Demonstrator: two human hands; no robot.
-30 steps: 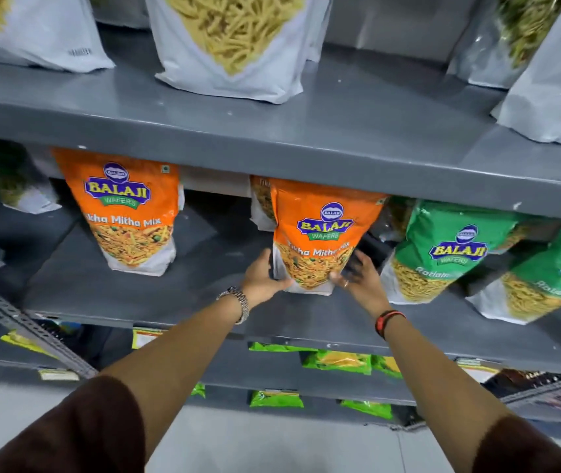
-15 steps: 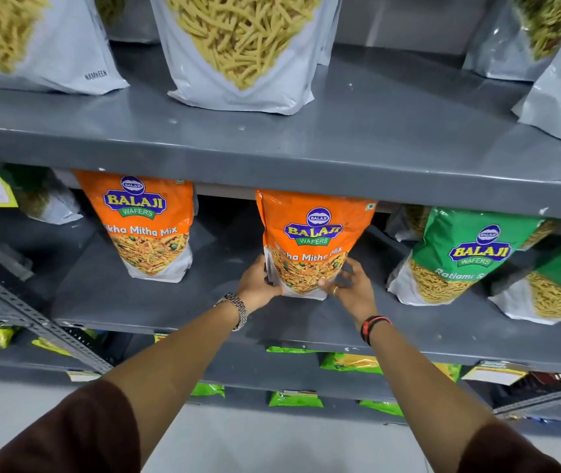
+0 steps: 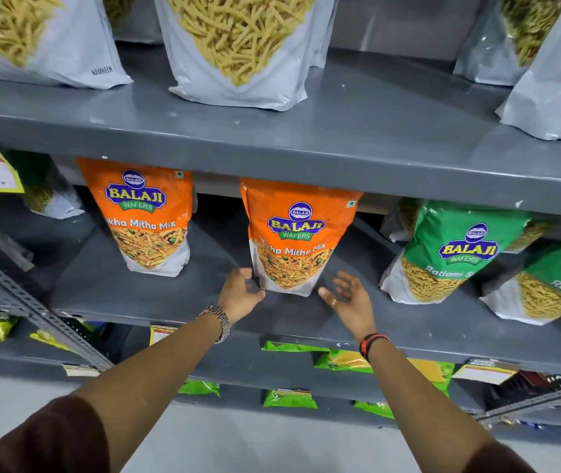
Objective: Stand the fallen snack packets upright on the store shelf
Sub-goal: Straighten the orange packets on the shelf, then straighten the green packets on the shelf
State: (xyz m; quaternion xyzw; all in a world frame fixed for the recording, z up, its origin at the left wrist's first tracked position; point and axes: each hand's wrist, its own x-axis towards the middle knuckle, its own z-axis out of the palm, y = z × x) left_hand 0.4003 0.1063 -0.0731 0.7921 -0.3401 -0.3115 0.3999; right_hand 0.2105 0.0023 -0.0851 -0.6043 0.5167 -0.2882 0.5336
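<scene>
**Orange packet upright, both hands at its base**

Now the middle orange packet [image 3: 297,240] stands upright on the middle shelf [image 3: 176,302], its top just under the lip of the shelf above. The left hand [image 3: 239,295] sits at the packet's lower left corner, fingers curled loosely and thumb right against the corner; whether it actually pinches the foil I cannot tell. The right hand [image 3: 349,298] is off the packet, just beside its lower right corner, fingers spread wide and palm turned toward the pack. A metal watch [image 3: 220,319] shows on the left wrist, a red and black band [image 3: 371,343] on the right.

Over to the left, a second orange packet [image 3: 146,216] stands upright too, well apart from the first. To the right, two green packets [image 3: 449,250] lean to one side, tilted rather than straight, the nearer one close to the right hand. Up top, white pouches [image 3: 238,49] of yellow sticks stand in a row. Below, small green sachets [image 3: 289,399] lie flat on the lower shelves.
</scene>
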